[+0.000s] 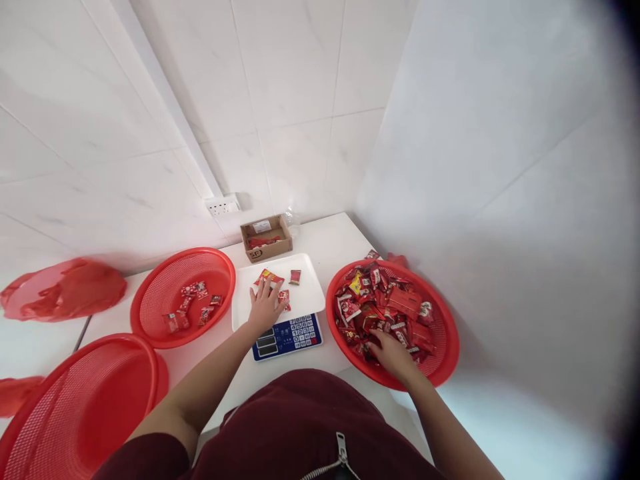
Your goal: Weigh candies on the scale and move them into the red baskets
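My left hand (265, 305) lies with fingers spread over the white tray (307, 293) of a digital scale. Small red packets are under and around its fingertips, partly covered by them. A red-and-yellow packet (270, 277) shows just beyond the fingers, and a small dark red packet (295, 277) lies apart to the right. The scale's blue keypad panel (287, 335) faces me. My right hand (393, 353) reaches into a red basket (450, 347) heaped with red wrapped snacks (383, 303). Its fingers are apart and touch the heap; no packet is visibly gripped.
Left of the scale, a red mesh basket (145, 300) holds several packets. A larger red basket (85, 400) stands nearer me. Behind the tray sits a cardboard box (267, 250) with red packets inside. A red plastic bag (75, 290) lies far left. Walls bound the table behind and right.
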A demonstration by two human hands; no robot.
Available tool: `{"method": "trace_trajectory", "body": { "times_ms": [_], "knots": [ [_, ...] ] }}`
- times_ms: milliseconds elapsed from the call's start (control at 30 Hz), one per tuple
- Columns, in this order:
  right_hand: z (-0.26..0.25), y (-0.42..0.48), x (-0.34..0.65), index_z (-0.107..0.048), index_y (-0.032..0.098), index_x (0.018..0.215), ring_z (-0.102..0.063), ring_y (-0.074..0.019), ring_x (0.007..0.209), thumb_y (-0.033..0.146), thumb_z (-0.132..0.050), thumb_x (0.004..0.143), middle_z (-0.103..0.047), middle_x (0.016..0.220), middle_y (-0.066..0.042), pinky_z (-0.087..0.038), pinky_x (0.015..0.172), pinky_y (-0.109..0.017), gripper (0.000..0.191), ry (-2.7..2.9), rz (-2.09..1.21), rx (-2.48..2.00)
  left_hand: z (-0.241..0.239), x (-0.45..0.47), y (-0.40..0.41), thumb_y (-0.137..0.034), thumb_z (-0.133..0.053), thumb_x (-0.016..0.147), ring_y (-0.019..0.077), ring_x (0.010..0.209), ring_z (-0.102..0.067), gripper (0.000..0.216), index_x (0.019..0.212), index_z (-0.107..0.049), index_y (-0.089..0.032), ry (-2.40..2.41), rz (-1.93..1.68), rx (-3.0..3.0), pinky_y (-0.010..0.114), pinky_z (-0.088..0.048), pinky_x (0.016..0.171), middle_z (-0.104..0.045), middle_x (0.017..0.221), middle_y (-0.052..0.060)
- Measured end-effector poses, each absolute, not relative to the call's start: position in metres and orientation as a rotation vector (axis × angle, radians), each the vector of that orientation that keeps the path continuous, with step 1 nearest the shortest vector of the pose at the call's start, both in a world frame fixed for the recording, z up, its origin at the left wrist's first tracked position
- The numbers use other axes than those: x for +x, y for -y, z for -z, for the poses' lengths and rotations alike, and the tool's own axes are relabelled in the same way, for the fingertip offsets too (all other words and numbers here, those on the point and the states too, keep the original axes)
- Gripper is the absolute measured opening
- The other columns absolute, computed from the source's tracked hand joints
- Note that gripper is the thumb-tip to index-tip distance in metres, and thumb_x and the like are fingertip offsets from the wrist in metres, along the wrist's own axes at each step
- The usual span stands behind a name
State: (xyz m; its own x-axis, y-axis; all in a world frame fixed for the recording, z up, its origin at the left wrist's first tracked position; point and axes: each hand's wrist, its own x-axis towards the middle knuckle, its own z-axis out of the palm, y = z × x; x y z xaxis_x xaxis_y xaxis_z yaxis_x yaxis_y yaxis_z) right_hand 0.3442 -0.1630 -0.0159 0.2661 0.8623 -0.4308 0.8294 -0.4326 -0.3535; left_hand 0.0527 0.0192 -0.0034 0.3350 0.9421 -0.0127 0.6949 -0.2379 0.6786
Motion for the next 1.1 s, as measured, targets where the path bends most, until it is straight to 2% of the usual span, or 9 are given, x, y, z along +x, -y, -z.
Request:
{"method": "trace_trajectory", "body": {
  "times_ms": [100,200,400,600,733,867,967,1100],
  "knots": [
    [0.021,0.150,0.337,-0.055,0.010,0.114,-0.056,-0.0286,0.111,0.027,-0.047,0.084,-0.059,0.120,-0.020,-0.041,0.090,-0.036,0.036,1.668,-0.883,-2.516,0.003,0.050,0.007,-0.042,-0.060,0.078,0.0278,0.142,-0.006,0.052,0.128,-0.052,-0.028,-1.432,-0.587,1.951,0.050,0.007,0.111,-0.025,0.151,0.005],
    [0.024,0.144,0.332,-0.050,0.007,0.116,-0.054,-0.0324,0.111,0.027,-0.052,0.081,-0.055,0.120,-0.024,-0.041,0.087,-0.039,0.040,1.679,-0.848,-2.578,0.007,0.045,0.031,-0.042,-0.061,0.078,0.0288,0.142,-0.007,0.052,0.127,-0.052,-0.027,-1.402,-0.599,1.868,0.050,0.005,0.111,-0.028,0.150,0.006],
    [0.026,0.151,0.333,-0.042,0.012,0.123,-0.060,-0.0295,0.101,0.018,-0.046,0.081,-0.055,0.120,-0.021,-0.041,0.079,-0.037,0.042,1.752,-0.851,-2.614,0.007,0.037,0.055,-0.035,-0.066,0.075,0.0293,0.141,-0.007,0.049,0.122,-0.055,-0.027,-1.322,-0.641,1.681,0.049,0.005,0.112,-0.036,0.146,0.008],
    [0.028,0.156,0.329,-0.046,0.012,0.119,-0.057,-0.0325,0.106,0.020,-0.054,0.077,-0.057,0.119,-0.022,-0.037,0.087,-0.042,0.043,1.815,-0.838,-2.609,0.001,0.042,0.056,-0.033,-0.065,0.076,0.0298,0.141,-0.009,0.046,0.120,-0.056,-0.026,-1.326,-0.669,1.651,0.050,0.001,0.112,-0.040,0.142,0.009],
    [0.030,0.155,0.335,-0.049,0.015,0.116,-0.062,-0.0268,0.097,0.017,-0.048,0.079,-0.063,0.113,-0.017,-0.041,0.079,-0.035,0.037,1.817,-0.840,-2.550,0.002,0.041,0.056,-0.038,-0.065,0.075,0.0299,0.141,-0.011,0.049,0.121,-0.055,-0.025,-1.300,-0.658,1.719,0.049,0.004,0.112,-0.041,0.142,0.011],
    [0.025,0.149,0.349,-0.055,0.021,0.107,-0.064,-0.0203,0.089,0.022,-0.040,0.084,-0.069,0.097,-0.007,-0.043,0.076,-0.029,0.028,1.531,-0.909,-2.369,0.000,0.039,0.055,-0.042,-0.061,0.078,0.0292,0.140,-0.013,0.049,0.123,-0.052,-0.025,-1.311,-0.639,1.759,0.049,0.004,0.112,-0.041,0.142,0.011],
    [0.015,0.142,0.358,-0.058,0.022,0.100,-0.064,-0.0210,0.089,0.032,-0.039,0.083,-0.069,0.097,-0.006,-0.045,0.080,-0.032,0.028,1.252,-0.871,-2.200,-0.003,0.039,0.055,-0.044,-0.059,0.079,0.0297,0.140,-0.013,0.049,0.123,-0.052,-0.025,-1.331,-0.621,1.787,0.049,0.002,0.112,-0.042,0.141,0.012],
    [-0.005,0.132,0.359,-0.058,0.020,0.098,-0.064,-0.0220,0.087,0.043,-0.047,0.076,-0.069,0.096,-0.008,-0.047,0.082,-0.034,0.034,0.984,-0.840,-2.013,-0.008,0.044,0.060,-0.044,-0.061,0.078,0.0310,0.140,-0.013,0.047,0.121,-0.054,-0.026,-1.289,-0.648,1.730,0.051,0.002,0.112,-0.044,0.139,0.011]
  ]
}}
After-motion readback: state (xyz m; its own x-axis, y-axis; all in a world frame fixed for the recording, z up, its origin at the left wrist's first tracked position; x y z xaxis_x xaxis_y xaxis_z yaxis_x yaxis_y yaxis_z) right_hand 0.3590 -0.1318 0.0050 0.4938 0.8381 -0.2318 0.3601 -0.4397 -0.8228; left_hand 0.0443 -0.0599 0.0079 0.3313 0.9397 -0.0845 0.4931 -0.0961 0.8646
